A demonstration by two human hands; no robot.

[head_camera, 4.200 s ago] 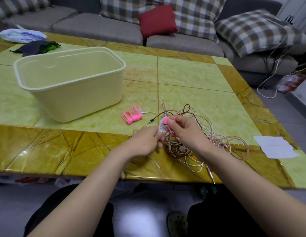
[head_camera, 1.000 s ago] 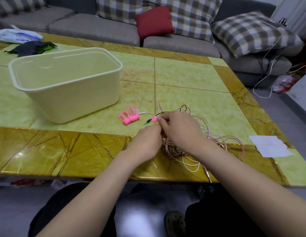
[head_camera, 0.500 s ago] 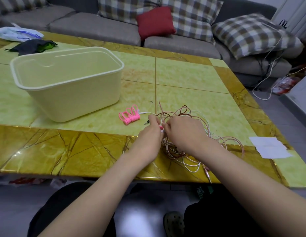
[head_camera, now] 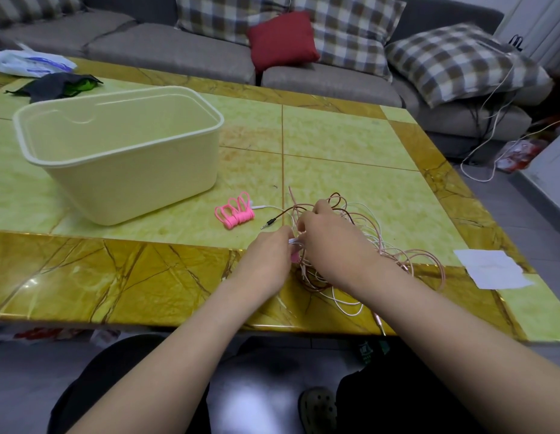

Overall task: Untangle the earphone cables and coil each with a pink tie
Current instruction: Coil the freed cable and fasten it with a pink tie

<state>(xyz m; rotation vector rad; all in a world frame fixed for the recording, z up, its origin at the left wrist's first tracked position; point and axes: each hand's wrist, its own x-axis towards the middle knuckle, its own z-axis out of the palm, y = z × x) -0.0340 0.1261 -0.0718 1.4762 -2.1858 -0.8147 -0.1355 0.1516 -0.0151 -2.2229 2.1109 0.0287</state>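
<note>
Cables [head_camera: 347,303] lie tangled under the right hand [head_camera: 332,242], its fingers curled round them. Left hand [head_camera: 266,258] — just beside the right — pinches a white strand [head_camera: 291,242] above a pink tie [head_camera: 294,257].

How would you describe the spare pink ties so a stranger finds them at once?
Start at the cream tub on the marble table. Right of its near corner, left of the cable tangle, lies a bunch of pink ties. Unlike the long thin cables, they are short, thick, bright pink loops.

No legible text. Blue printing on plastic bag [head_camera: 31,62], far left beyond left hand [head_camera: 266,261], too blurred to read; faint marks on paper slip [head_camera: 491,269] right of right hand [head_camera: 335,242] likewise.
</note>
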